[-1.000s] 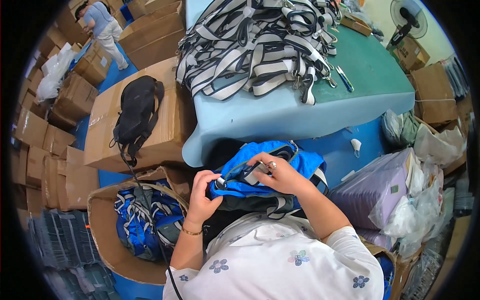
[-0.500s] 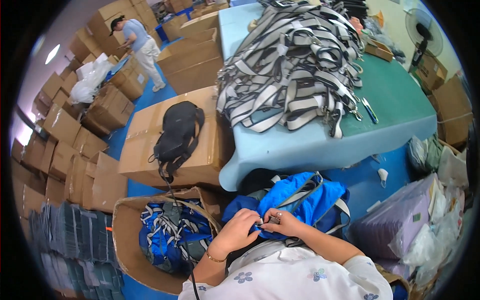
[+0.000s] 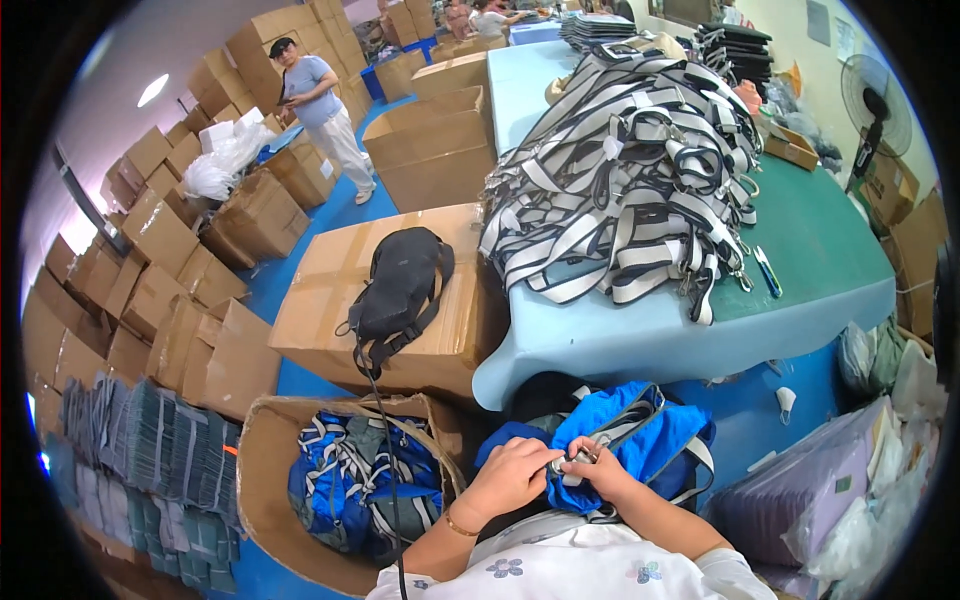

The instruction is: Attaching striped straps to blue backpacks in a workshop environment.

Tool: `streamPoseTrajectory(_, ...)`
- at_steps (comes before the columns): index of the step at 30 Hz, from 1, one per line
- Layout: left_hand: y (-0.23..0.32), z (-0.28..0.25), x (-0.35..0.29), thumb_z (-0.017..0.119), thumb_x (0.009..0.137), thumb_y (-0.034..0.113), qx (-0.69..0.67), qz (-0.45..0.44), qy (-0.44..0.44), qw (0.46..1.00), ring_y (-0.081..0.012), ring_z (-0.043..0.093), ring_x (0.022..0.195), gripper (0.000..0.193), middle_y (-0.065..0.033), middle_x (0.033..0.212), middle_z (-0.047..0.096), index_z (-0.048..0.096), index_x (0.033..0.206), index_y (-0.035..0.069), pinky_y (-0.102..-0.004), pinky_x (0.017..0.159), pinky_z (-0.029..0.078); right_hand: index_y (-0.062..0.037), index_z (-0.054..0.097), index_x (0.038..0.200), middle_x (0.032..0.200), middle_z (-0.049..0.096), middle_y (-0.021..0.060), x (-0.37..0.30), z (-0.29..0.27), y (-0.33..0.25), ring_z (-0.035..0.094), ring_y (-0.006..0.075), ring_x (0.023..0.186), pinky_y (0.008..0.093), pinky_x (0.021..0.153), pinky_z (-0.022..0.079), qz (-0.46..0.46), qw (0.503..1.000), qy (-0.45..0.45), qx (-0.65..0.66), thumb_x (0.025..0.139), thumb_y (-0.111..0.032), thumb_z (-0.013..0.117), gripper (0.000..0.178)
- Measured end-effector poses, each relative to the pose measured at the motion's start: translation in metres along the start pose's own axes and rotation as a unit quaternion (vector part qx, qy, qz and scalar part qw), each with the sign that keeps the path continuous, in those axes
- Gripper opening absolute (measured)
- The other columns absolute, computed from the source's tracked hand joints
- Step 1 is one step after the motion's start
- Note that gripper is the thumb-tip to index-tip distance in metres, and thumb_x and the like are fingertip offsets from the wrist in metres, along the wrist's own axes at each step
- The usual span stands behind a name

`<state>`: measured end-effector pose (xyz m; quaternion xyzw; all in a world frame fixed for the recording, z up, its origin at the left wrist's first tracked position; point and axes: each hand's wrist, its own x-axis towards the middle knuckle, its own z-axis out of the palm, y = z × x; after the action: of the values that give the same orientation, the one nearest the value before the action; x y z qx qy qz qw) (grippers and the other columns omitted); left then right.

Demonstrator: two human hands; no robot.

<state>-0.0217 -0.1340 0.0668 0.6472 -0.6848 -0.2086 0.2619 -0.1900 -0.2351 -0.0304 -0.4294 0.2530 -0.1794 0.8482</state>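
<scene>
A bright blue backpack [image 3: 655, 422] with grey trim and pale straps lies bunched across my lap, below the table's front edge. My left hand [image 3: 517, 474] is closed at its near edge, fingertips pinched together close to those of the right. My right hand [image 3: 598, 472] is also closed, gripping a small grey-and-white piece [image 3: 572, 462] at the edge of the blue cloth. Whether that piece is a strap end or a buckle is too small to tell. The hands nearly touch, and the left fingers partly hide the spot between them.
To my left stands an open carton [image 3: 262, 500] of blue-and-grey backpacks [image 3: 365, 480]. A black bag [image 3: 405, 290] with a cable rests on a closed carton [image 3: 320, 300]. Webbing straps [image 3: 630, 180] heap on the table [image 3: 830, 250] beside snips [image 3: 767, 272]. A person [image 3: 318, 100] stands among cartons.
The view has tilted upward, so the scene sits lower. My hands have stayed together on the backpack, the right turning slightly. The standing person has turned and lifted their head.
</scene>
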Motion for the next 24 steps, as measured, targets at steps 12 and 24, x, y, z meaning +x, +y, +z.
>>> streamPoseTrajectory(12,-0.002,0.01,0.01,0.069,0.077,0.006,-0.05,0.11,0.032,0.992,-0.0276,0.059,0.087,0.022,-0.0072,0.087,0.064,0.069,0.098,0.009,-0.0366,0.077,0.047,-0.0127,0.054,0.094,0.091,0.061,-0.0013,-0.002,-0.011,0.006,0.058,0.0085,0.087,0.0235,0.078,0.047,0.018,0.998,-0.042,0.036,0.082,-0.007,0.072,0.022)
streamPoseTrajectory(24,-0.023,0.018,0.023,0.069,0.079,0.01,-0.14,0.045,-0.001,0.989,-0.0242,0.061,0.085,0.017,-0.0071,0.09,0.066,0.07,0.096,0.009,-0.0341,0.077,0.048,-0.0085,0.058,0.104,0.097,0.061,-0.0004,-0.002,-0.013,0.003,0.057,0.0087,0.09,0.0251,0.081,0.046,0.016,0.993,-0.062,-0.1,0.088,-0.013,0.068,0.02)
